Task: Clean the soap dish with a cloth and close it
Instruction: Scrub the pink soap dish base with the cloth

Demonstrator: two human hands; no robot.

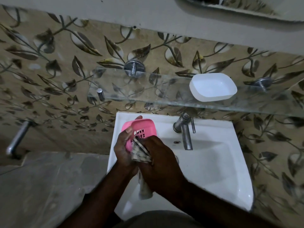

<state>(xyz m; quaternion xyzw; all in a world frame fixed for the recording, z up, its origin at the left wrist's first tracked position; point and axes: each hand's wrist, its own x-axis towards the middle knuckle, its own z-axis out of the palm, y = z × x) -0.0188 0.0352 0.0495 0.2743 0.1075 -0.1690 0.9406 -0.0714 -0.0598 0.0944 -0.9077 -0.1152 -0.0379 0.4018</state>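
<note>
The pink slotted tray of the soap dish [144, 127] is held tilted over the left side of the white sink [213, 162]. My left hand [125, 150] grips it from the left, fingers curled round its edge. My right hand [161, 163] holds a patterned cloth [139, 153] pressed against the tray's near end; a strip of cloth hangs down below my wrist. The white half of the soap dish [213, 87] lies open side up on the glass shelf [148, 96], apart from both hands.
A steel tap [185, 132] stands at the back of the sink, right of the hands. The glass shelf sits on metal brackets [134, 68] against a leaf-patterned tiled wall. A metal rail [18, 139] juts out at left. A mirror edge [246, 9] shows at top.
</note>
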